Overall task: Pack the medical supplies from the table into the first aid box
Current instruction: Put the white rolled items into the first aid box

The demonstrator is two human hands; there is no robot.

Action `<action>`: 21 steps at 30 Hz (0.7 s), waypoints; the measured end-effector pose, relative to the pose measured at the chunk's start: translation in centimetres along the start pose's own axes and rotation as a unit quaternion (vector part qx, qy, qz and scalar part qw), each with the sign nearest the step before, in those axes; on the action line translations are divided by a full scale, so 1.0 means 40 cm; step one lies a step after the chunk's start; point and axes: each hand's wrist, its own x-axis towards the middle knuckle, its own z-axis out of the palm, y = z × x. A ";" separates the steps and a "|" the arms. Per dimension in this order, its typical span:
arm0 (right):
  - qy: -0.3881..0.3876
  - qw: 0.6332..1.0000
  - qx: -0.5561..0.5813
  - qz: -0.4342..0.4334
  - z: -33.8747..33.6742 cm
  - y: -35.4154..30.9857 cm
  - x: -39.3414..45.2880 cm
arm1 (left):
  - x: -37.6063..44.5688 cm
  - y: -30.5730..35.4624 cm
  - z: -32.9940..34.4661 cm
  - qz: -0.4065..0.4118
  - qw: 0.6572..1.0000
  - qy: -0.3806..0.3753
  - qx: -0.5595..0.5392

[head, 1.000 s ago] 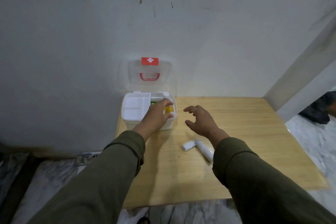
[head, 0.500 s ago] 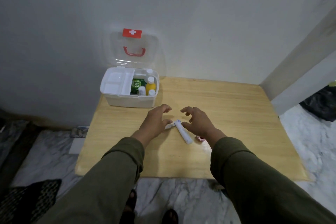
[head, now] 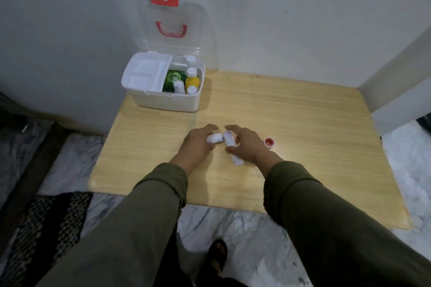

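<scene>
- Head view: first aid box sits at the far left corner of the wooden table, right up against the wall, with its clear lid flipped up and showing a red handle and a red cross tag.
- Inside the box, a white tray covers the left half. The right half has a green pack, a yellow bottle with a white cap, plus a few small white-capped bottles.
- Nearer than the box, about mid-table, the left hand has its grip around a small white bottle, fingers curled over it and thumb on the near side. It looks like it's holding it, though I can't tell if it's off the table.
- The right hand is just right of that, grip loosely spread over a white tube lying on the table. The thumb touches the tube, but the fingers haven't closed around it.
- The tube and small bottle are just beside each other, top ends nearly touching.
- A small red-and-white roll lies on the table just right of the right hand, well away from the box.
- Both arms are in olive green sleeves. Below the table edge there's a marble floor and a sandalled foot.
</scene>
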 end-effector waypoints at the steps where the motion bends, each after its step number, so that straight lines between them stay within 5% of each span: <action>1: -0.005 1.000 -0.001 -0.003 0.002 0.000 0.000 | -0.004 -0.002 -0.002 0.001 1.000 -0.002 -0.003; 21: 0.074 0.994 -0.004 -0.085 -0.155 -0.197 -0.039 | -0.076 0.045 -0.236 0.066 0.994 0.076 -0.031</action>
